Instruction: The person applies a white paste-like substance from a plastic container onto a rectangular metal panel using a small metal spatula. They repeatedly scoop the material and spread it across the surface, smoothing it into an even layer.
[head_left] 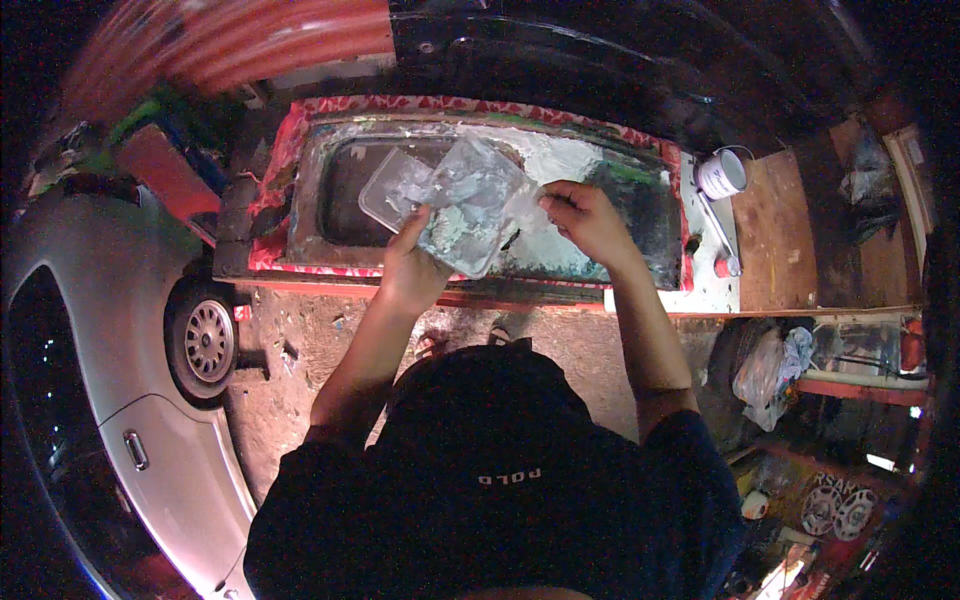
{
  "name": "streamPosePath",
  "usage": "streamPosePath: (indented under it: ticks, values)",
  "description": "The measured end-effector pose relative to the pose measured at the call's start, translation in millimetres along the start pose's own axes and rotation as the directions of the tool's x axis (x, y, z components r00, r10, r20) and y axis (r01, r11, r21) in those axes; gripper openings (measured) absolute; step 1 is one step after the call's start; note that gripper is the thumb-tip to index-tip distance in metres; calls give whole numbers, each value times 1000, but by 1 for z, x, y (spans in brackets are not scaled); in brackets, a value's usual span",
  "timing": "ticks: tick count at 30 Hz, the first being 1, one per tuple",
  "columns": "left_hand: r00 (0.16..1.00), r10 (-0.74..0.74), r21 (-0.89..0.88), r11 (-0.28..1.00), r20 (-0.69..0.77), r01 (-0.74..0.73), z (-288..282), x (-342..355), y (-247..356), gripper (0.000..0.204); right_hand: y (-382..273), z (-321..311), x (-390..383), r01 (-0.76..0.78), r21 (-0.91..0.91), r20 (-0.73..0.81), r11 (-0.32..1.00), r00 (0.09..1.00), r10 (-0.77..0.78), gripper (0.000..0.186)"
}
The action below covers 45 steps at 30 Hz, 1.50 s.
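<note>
White paste on clear plastic is what I'd worry about, because this grip looks kinda precarious. Left hand has its thumb over the near edge of a clear plastic sheet, fingers out of sight underneath, so I can't tell how firmly it's held. Right hand is nearly closed, thumb and fingertips pinched just off the sheet's right side. Might be a thin pale piece in that pinch, but it blends into the white coating behind it, so don't quote me. A second clear piece sticks out to the left of the sheet, and I can't tell if they're joined. All of it sits above a dark panel on the surface, between the recess and the white part. Biggest risk imo: push hard at the right edge and the whole thing could pivot on that thumb and dump paste into the recess. Smeary fingers would make a slip likelier. Dropped blobs could also land on the red patterned cloth along the near edge. White tub is well clear, off to the right.
</note>
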<state>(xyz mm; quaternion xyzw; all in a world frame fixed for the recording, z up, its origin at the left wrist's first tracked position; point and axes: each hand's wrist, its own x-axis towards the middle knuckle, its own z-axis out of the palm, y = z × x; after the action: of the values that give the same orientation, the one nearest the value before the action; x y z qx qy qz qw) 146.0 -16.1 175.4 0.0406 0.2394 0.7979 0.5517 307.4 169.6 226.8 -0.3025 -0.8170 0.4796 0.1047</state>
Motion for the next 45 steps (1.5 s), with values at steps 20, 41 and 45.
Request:
streamPosePath:
  ticks: [20,41,45]
  values:
    - [986,34,-49,998,-164,-42,-47,30,-24,52,86,32,-4,-409,774,245,484,898,366,20]
    - [986,105,95,991,-128,-93,-167,-48,-12,56,231,168,-20,-33,-321,-473,946,871,-130,25]
    - [982,67,90,995,-179,-51,-173,-52,-7,55,222,189,-25,-183,-438,-406,880,914,-12,30]
